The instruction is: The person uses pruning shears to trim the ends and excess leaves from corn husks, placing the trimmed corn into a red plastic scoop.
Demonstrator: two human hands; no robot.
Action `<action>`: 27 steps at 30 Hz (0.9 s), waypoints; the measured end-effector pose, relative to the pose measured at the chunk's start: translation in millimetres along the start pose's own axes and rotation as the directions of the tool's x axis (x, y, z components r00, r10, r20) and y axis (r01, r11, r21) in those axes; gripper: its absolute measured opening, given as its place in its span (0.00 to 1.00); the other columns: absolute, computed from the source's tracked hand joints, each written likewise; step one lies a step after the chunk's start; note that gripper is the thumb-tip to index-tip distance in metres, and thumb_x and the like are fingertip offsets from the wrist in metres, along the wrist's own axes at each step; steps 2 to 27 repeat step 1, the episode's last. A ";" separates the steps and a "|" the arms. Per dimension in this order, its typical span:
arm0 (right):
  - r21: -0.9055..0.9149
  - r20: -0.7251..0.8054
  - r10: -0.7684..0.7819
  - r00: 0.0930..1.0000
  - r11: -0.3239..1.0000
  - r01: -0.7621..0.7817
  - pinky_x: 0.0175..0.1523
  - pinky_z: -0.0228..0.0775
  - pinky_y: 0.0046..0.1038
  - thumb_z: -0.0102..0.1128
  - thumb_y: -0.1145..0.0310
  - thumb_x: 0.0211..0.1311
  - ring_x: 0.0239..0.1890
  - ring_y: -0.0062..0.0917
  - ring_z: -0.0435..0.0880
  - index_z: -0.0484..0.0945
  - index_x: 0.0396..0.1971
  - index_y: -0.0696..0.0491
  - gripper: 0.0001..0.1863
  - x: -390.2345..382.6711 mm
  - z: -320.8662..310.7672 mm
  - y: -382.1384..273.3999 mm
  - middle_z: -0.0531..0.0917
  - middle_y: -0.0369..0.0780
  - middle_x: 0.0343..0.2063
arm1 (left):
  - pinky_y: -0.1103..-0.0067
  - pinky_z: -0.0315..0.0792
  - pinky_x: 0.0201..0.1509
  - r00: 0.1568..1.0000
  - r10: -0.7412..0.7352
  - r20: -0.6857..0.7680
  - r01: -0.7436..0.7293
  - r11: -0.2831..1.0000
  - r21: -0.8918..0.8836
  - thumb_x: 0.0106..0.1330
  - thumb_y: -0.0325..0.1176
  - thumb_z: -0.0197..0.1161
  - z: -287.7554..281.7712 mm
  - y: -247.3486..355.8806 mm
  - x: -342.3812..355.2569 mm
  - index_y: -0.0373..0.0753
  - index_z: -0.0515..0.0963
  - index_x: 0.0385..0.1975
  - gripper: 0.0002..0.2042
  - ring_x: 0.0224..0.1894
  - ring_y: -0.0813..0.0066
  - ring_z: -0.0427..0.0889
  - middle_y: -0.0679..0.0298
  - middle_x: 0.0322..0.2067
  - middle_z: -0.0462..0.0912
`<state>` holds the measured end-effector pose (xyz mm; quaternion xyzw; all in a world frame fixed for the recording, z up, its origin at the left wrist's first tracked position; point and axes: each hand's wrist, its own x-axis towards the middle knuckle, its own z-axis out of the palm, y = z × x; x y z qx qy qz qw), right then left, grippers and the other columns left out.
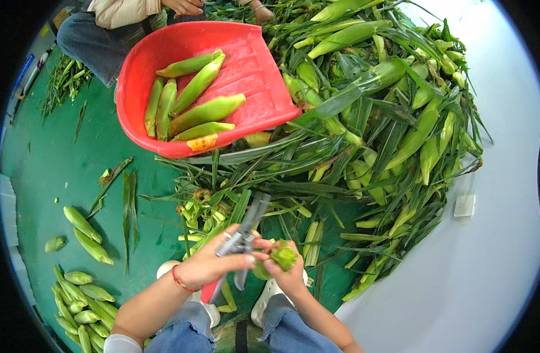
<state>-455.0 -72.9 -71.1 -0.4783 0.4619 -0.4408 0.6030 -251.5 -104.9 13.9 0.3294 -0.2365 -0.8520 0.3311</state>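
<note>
My left hand [214, 263], with a red cord on its wrist, holds a pair of pruning shears [239, 242] with grey metal parts and a red handle end. Motion blurs the blade tips, which point up and away from me. In my right hand [289, 277] is a green ear of corn [283, 255], its cut stalk end turned up toward me. The fingertips of my left hand come close to that ear; whether they touch it I cannot tell. Both hands are above the floor, between my knees.
A red plastic scoop-shaped basin [270, 97] with several ears rests against a big heap of unhusked corn [393, 117] along the white wall [499, 194]. Trimmed ears [85, 303] lie piled at lower left on the green floor [158, 235]. Another person [93, 41] sits beyond the basin.
</note>
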 end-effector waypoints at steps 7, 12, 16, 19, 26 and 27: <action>0.144 -0.008 -0.008 1.000 0.990 0.010 0.48 0.70 0.28 0.62 0.63 0.54 0.41 0.27 0.79 0.68 0.42 0.52 0.18 -1.2 -5.1 -0.5 0.79 0.43 0.37 | 0.69 0.67 0.58 0.999 -0.003 -0.054 0.003 1.000 -0.001 0.60 0.35 0.64 -9.8 -0.8 -1.1 0.41 0.59 0.56 0.27 0.59 0.61 0.69 0.57 0.60 0.65; 0.144 -0.008 -0.008 1.000 0.990 0.010 0.48 0.70 0.28 0.62 0.63 0.54 0.41 0.27 0.79 0.68 0.42 0.52 0.18 -1.2 -5.1 -0.5 0.79 0.43 0.37 | 0.69 0.67 0.58 0.999 -0.003 -0.054 0.003 1.000 -0.001 0.60 0.35 0.64 -9.8 -0.8 -1.1 0.41 0.59 0.56 0.27 0.59 0.61 0.69 0.57 0.60 0.65; 0.144 -0.008 -0.008 1.000 0.990 0.010 0.48 0.70 0.28 0.62 0.63 0.54 0.41 0.27 0.79 0.68 0.42 0.52 0.18 -1.2 -5.1 -0.5 0.79 0.43 0.37 | 0.69 0.67 0.58 0.999 -0.003 -0.054 0.003 1.000 -0.001 0.60 0.35 0.64 -9.8 -0.8 -1.1 0.41 0.59 0.56 0.27 0.59 0.61 0.69 0.57 0.60 0.65; 0.144 -0.008 -0.008 1.000 0.990 0.010 0.48 0.70 0.28 0.62 0.63 0.54 0.41 0.27 0.79 0.68 0.42 0.52 0.18 -1.2 -5.1 -0.5 0.79 0.43 0.37 | 0.69 0.67 0.58 0.999 -0.003 -0.054 0.003 1.000 -0.001 0.60 0.35 0.64 -9.8 -0.8 -1.1 0.41 0.59 0.56 0.27 0.59 0.61 0.69 0.57 0.60 0.65; 0.144 -0.008 -0.008 1.000 0.990 0.010 0.48 0.70 0.28 0.62 0.63 0.54 0.41 0.27 0.79 0.68 0.42 0.52 0.18 -1.2 -5.1 -0.5 0.79 0.43 0.37 | 0.69 0.67 0.58 0.999 -0.003 -0.054 0.003 1.000 -0.001 0.60 0.35 0.64 -9.8 -0.8 -1.1 0.41 0.59 0.56 0.27 0.59 0.61 0.69 0.57 0.60 0.65; 0.144 -0.008 -0.008 1.000 0.990 0.010 0.48 0.70 0.28 0.62 0.63 0.54 0.41 0.27 0.79 0.68 0.42 0.52 0.18 -1.2 -5.1 -0.5 0.79 0.43 0.37 | 0.69 0.67 0.58 0.999 -0.003 -0.054 0.003 1.000 -0.001 0.60 0.35 0.64 -9.8 -0.8 -1.1 0.41 0.59 0.56 0.27 0.59 0.61 0.69 0.57 0.60 0.65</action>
